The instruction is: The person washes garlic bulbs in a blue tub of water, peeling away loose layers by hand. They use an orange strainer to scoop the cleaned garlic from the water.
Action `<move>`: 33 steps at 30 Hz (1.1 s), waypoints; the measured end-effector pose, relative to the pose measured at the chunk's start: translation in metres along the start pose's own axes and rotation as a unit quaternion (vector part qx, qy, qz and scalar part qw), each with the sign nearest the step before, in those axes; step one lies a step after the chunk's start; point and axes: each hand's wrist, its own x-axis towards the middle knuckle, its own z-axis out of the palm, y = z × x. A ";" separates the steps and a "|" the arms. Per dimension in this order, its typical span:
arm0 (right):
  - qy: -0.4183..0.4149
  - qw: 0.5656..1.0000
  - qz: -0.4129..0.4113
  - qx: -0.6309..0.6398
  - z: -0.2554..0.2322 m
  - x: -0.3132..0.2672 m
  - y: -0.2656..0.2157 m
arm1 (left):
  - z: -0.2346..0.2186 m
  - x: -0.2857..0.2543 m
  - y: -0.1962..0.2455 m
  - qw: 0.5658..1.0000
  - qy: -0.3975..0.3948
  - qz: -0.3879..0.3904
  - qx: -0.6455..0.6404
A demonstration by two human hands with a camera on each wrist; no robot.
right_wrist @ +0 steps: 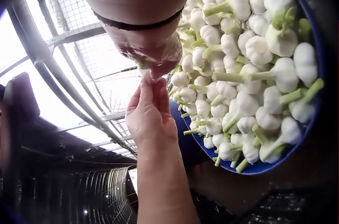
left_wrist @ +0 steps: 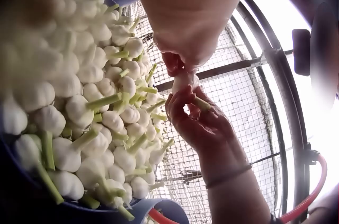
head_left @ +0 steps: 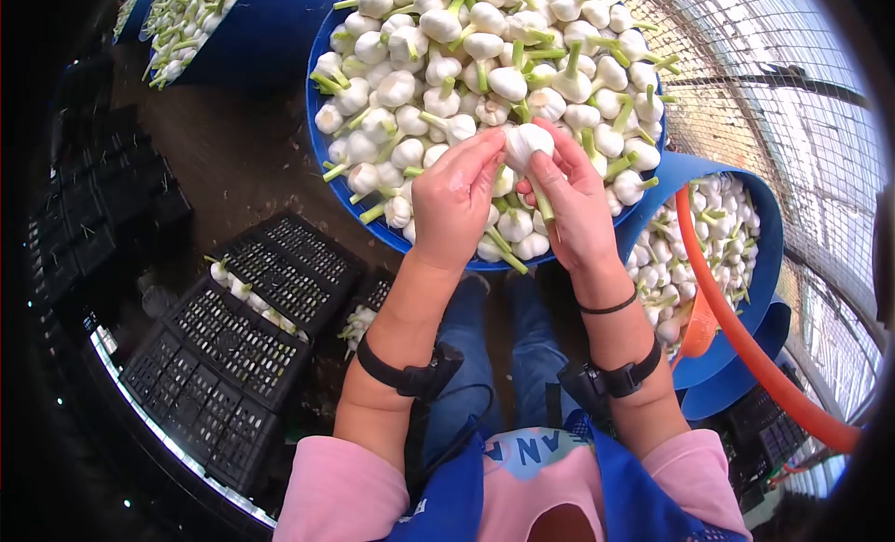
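1. Pink shirt point(head_left: 345, 486) and blue vest point(head_left: 457, 495) sit nearest the head camera, at the bottom of its view, with jeans point(head_left: 457, 342) below them.
2. Right hand point(head_left: 580, 202): its grip is narrow, holding one garlic bulb point(head_left: 529, 143) and its green stem point(head_left: 543, 205), with the thumb laid over them. The stem points back toward the person.
3. Left hand point(head_left: 457, 199): its fingertips come together at the side of the same bulb, so this grip is also narrow, pinching at the white skin. Exactly how much it pinches is too small to tell.
4. Both hands, with the bulb between them, are above the near part of a big blue tub point(right_wrist: 255, 170), which is heaped with white garlic point(head_left: 396, 87) on short green stems.
5. Each forearm wears a black strap, and the right wrist also has a thin dark band point(head_left: 608, 306).
6. Just beside the big tub, on the right, a second blue tub point(head_left: 769, 244) holds more garlic; an orange hose point(head_left: 792, 393) curves in front of it.
7. On the left, black crates point(head_left: 214, 365) stand on the floor, with some garlic showing between them.
8. Wire mesh point(head_left: 746, 123) rises behind the tubs on the right.
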 end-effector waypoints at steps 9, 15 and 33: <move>-0.022 0.996 0.023 -0.084 0.032 -0.014 0.018 | -0.040 -0.015 -0.010 0.986 0.023 -0.145 -0.081; -0.018 0.982 -0.085 -0.167 0.066 -0.021 0.044 | -0.083 -0.031 -0.062 0.829 0.155 -0.397 -0.363; -0.096 0.791 -0.193 -0.572 0.230 -0.047 0.093 | -0.248 -0.063 -0.060 0.990 0.077 -0.105 0.061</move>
